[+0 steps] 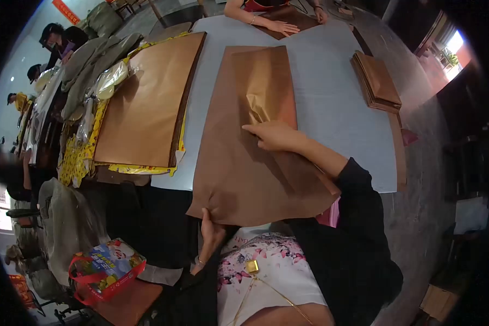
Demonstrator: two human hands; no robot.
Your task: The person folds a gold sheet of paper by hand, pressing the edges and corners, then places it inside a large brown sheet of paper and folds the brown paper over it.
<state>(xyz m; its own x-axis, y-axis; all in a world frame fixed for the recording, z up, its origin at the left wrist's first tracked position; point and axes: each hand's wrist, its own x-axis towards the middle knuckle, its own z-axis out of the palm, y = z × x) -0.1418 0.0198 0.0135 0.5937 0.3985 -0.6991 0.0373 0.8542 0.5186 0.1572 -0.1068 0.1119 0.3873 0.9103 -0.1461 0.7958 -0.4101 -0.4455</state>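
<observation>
My left hand point(212, 233) pinches the near left corner of the brown sheet point(244, 185), thumb on top. My right hand point(280, 136) rests on the middle of the sheet, index finger stretched out beside a wrinkled, glossy patch; whether its other fingers grip a fold, I cannot tell. The sheet lies lengthwise in front of me, its near end overhanging the tabletop point(331, 81), and my right forearm covers part of its right edge.

Left of the sheet is a tall stack of brown sheets point(152, 103) over yellow patterned material point(73, 160), with a clear plastic packet point(112, 80) against its far left side. To the sheet's right, well apart, sits a small pile of brown pieces point(379, 81). Beyond its far end, another person's hand point(283, 27) lies flat on a dark brown piece point(299, 19).

The tabletop is pale blue-grey around the sheet; the grey floor point(415, 163) stretches off to its right, towards a bright opening point(452, 49). More people work far to its left. Below and left of it, a red-handled bag point(111, 269) carries colourful printing, and a red banner point(66, 11) hangs far beyond to the left; I can't read the writing on either.
</observation>
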